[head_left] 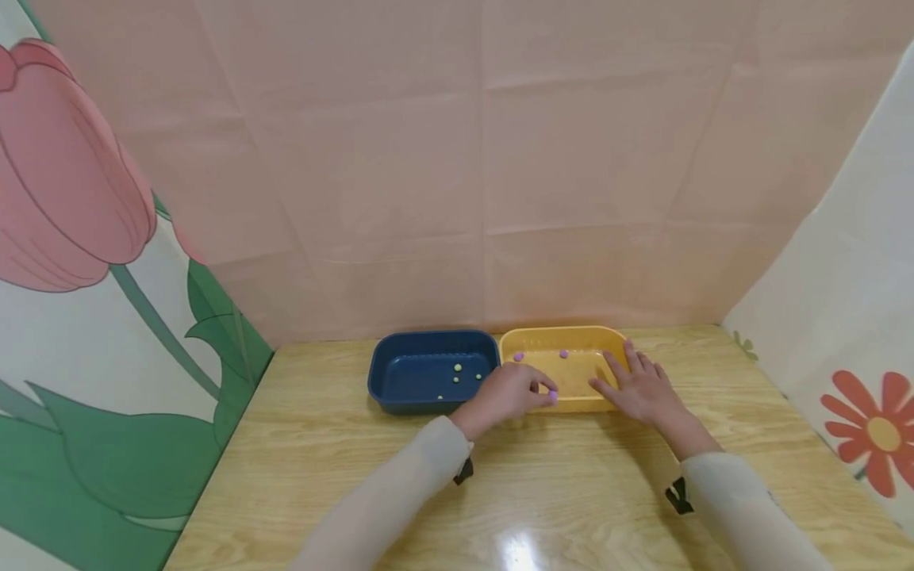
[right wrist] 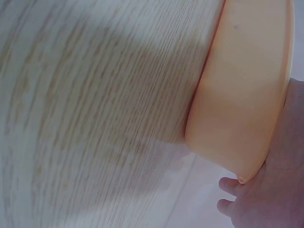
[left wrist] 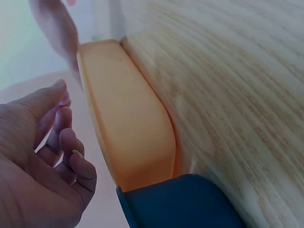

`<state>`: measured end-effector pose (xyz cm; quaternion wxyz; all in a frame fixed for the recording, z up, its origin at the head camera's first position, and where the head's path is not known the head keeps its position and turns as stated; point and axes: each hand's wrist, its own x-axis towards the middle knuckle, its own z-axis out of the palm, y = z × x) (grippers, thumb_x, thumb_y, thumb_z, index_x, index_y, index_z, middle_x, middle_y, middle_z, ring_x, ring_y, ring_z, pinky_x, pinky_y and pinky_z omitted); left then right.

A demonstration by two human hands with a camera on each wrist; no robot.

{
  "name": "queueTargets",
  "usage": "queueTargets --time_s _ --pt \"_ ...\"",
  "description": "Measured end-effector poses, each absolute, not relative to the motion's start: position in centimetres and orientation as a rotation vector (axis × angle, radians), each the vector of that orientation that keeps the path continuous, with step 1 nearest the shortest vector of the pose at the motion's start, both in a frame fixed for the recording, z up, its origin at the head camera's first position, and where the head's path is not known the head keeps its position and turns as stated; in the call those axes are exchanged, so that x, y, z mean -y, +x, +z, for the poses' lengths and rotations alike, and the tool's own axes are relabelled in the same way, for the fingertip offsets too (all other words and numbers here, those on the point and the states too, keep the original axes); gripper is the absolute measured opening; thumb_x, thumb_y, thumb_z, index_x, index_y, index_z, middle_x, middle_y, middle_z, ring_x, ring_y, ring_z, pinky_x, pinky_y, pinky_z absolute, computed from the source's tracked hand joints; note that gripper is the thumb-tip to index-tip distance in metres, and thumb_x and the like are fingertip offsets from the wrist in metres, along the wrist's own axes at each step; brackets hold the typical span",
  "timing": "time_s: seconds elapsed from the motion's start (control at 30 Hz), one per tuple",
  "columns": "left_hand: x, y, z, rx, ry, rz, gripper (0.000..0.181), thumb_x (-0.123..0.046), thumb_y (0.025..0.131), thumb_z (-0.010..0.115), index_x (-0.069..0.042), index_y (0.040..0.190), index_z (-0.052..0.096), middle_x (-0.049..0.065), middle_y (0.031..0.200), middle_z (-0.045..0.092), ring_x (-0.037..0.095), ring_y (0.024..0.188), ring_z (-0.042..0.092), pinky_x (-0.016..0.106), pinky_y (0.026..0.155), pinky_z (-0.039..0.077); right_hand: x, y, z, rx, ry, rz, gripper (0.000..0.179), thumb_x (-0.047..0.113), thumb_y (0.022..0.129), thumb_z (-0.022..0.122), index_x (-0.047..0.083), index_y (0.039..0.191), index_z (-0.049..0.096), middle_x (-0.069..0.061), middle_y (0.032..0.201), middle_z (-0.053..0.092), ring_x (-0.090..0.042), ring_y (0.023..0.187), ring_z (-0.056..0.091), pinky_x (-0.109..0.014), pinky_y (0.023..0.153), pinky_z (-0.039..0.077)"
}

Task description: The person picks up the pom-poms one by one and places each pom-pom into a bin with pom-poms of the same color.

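My left hand [head_left: 507,390] is over the near left part of a yellow tray [head_left: 585,405], pinching a small purple ball [head_left: 553,395] between thumb and index finger. In the left wrist view the thumb and fingertips meet beside the yellow wall, and the ball is hidden. Two more purple balls, one at the left [head_left: 518,357] and one farther back [head_left: 564,354], lie inside this tray. With fingers spread, my right hand [head_left: 646,392] lies over the tray's right end. The right wrist view has it against the rim, two fingertips showing past the corner.
A dark blue tray [head_left: 410,408] stands directly left of the yellow one, with several small pale green balls [head_left: 458,368] in it. Both sit on a wood-grain table [head_left: 321,444], close to a pink cloth backdrop [head_left: 400,238]. Flower-printed panels flank the table.
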<state>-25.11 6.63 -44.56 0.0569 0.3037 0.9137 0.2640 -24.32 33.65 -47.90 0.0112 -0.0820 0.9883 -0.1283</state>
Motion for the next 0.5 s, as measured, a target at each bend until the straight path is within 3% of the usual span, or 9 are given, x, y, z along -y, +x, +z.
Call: queueTargets --time_s 0.07,0.17,0.27,0.5 --pt "-6.7 -25.4 -44.6 -2.785 0.921 0.801 0.019 -0.04 0.095 0.071 -0.03 0.108 0.081 -0.011 0.064 0.063 0.003 0.052 0.05 0.02 0.08 0.046 -33.7 -24.3 -47.9 -3.087 -0.257 -0.398 0.085 0.063 0.103 0.038 0.0 0.159 0.026 -0.04 0.161 0.002 -0.064 0.142 0.012 -0.078 0.11 0.009" --pt "-7.0 -25.9 -44.6 -2.785 0.871 0.838 0.019 -0.041 0.094 0.072 -0.031 0.107 0.081 -0.013 0.064 0.059 0.004 0.056 0.051 0.022 0.06 0.043 -33.7 -24.4 -47.9 -3.091 -0.257 -0.397 0.085 0.063 0.103 0.038 0.0 0.159 0.027 -0.039 0.161 0.003 -0.064 0.142 0.012 -0.078 0.11 0.01" --pt "-7.2 -26.3 -44.4 -2.773 0.801 0.881 0.018 -0.042 0.093 0.073 -0.032 0.105 0.081 -0.012 0.067 0.058 0.006 0.058 0.051 0.022 0.053 0.04 -33.6 -24.4 -47.9 -3.091 -0.258 -0.395 0.085 0.062 0.103 0.039 0.0 0.159 0.027 -0.039 0.161 0.004 -0.064 0.142 0.013 -0.078 0.11 0.01" --pt "-7.5 -26.9 -44.2 -2.779 0.779 0.88 0.019 -0.043 0.092 0.073 -0.031 0.105 0.081 -0.012 0.072 0.06 0.006 0.061 0.052 0.023 0.053 0.041 -33.6 -24.3 -47.9 -3.096 -0.256 -0.38 0.084 0.061 0.103 0.039 0.0 0.159 0.027 -0.039 0.161 0.004 -0.063 0.142 0.013 -0.077 0.11 0.011"
